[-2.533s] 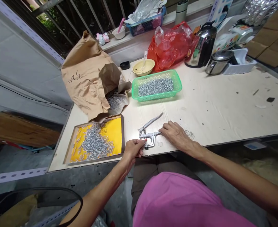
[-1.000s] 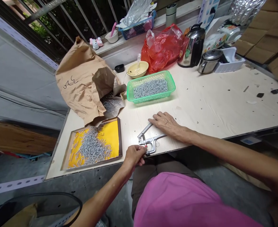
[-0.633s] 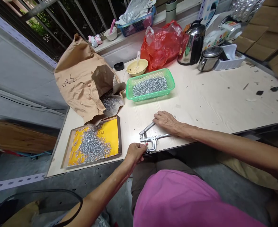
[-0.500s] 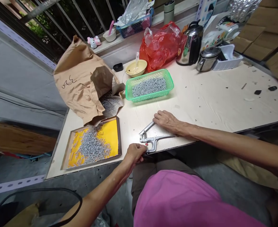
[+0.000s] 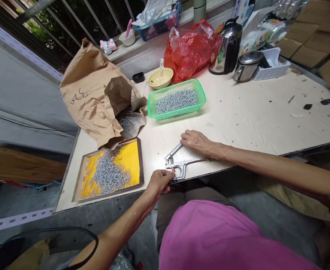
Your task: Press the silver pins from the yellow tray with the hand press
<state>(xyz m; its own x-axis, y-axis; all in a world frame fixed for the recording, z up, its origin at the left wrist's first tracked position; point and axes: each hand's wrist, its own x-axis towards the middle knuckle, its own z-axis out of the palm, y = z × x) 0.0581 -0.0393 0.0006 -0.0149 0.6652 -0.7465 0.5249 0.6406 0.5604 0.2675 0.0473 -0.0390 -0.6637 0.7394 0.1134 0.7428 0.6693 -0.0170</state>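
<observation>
— So, where are the pliers (image 5: 178, 165)?
— Flat at the table's (image 5: 251, 120) near edge. Right hand (image 5: 195, 140) lies open on the upper handle, I think to steady it. Left hand (image 5: 159, 182) pinches at the head; what it holds, I cannot tell.

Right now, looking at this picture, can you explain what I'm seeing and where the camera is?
The camera sits on a person's head, looking down at their bare hands. The left hand pinches at the head of a metal hand press, on something too small to make out. The right hand lies flat on its raised upper handle. On the table are a tray and a green basket of small metal pieces, and a brown paper bag.
</observation>
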